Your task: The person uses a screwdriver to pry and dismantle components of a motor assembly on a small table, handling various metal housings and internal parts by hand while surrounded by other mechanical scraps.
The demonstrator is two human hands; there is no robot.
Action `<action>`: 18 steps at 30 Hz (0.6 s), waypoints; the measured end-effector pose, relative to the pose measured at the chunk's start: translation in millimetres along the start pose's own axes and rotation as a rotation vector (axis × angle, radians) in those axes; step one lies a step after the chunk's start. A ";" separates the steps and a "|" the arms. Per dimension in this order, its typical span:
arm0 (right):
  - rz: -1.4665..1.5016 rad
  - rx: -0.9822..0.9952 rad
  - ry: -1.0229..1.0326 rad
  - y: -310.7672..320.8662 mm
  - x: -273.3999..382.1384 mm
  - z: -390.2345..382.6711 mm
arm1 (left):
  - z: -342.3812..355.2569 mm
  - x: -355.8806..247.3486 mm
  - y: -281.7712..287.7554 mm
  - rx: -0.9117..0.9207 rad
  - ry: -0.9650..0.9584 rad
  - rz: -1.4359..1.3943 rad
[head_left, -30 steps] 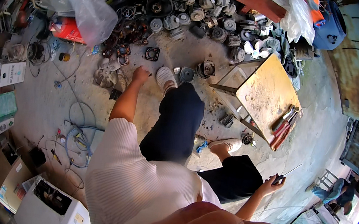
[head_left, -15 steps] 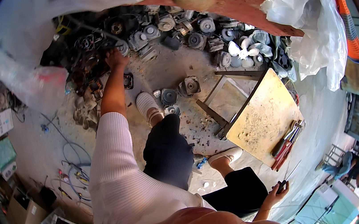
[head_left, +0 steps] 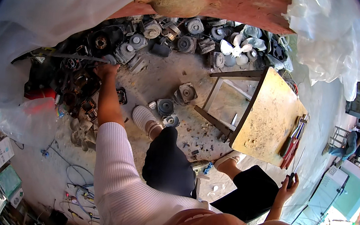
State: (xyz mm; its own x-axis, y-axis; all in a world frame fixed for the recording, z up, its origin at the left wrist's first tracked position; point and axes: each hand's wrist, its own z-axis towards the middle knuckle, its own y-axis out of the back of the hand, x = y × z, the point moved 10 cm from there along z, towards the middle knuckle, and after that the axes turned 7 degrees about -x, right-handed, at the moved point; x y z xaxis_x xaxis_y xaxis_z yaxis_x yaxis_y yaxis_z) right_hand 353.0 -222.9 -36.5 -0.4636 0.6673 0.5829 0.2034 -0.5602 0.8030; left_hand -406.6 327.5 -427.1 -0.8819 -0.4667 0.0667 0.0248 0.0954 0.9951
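Observation:
My left hand (head_left: 105,71) reaches into the pile of old motors at the left. Its fingers are closed on a small round grey motor (head_left: 109,59), which they partly hide. A long, thin grey strip (head_left: 72,56) runs leftward from beside that motor; whether the two are joined I cannot tell. My right hand (head_left: 286,192), low at the right, is wrapped around the black handle of a screwdriver (head_left: 291,179). The screwdriver's thin shaft points up, beside the wooden stool (head_left: 269,119).
Pliers and other red-handled tools (head_left: 291,146) lie on the stool. A white fan blade (head_left: 236,47) sits among motors at the back. Loose motors (head_left: 165,107) stand near my foot. Plastic sheeting (head_left: 21,48) hangs at left; hoses (head_left: 79,181) lie below. Another person (head_left: 355,146) bends far right.
My left hand has moved slightly left and nearer to me, with the motor at its fingers. The grey strip has swung nearly level. The right hand still holds the screwdriver.

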 end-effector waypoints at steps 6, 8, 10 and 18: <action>-0.002 0.022 0.002 -8.5 6.5 -0.8 | -13.1 -13.7 23.9 -0.022 -0.092 0.041; -0.024 0.010 -0.010 -11.8 13.6 -0.7 | -17.0 -14.6 36.1 -0.062 -0.132 0.035; -0.013 0.010 -0.005 -13.9 17.7 1.8 | -25.7 -7.2 46.9 -0.134 -0.157 0.038; -0.054 -0.024 0.042 -8.5 5.5 -0.8 | -76.2 21.8 72.8 -0.213 -0.276 -0.262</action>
State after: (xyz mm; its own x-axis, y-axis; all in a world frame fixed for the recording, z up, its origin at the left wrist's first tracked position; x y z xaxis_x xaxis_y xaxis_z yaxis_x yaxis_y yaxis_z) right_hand 348.0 -214.9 -40.2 -0.5091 0.6761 0.5327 0.1568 -0.5357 0.8297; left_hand -388.2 257.3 -347.7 -0.9634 -0.1957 -0.1832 -0.1456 -0.1918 0.9706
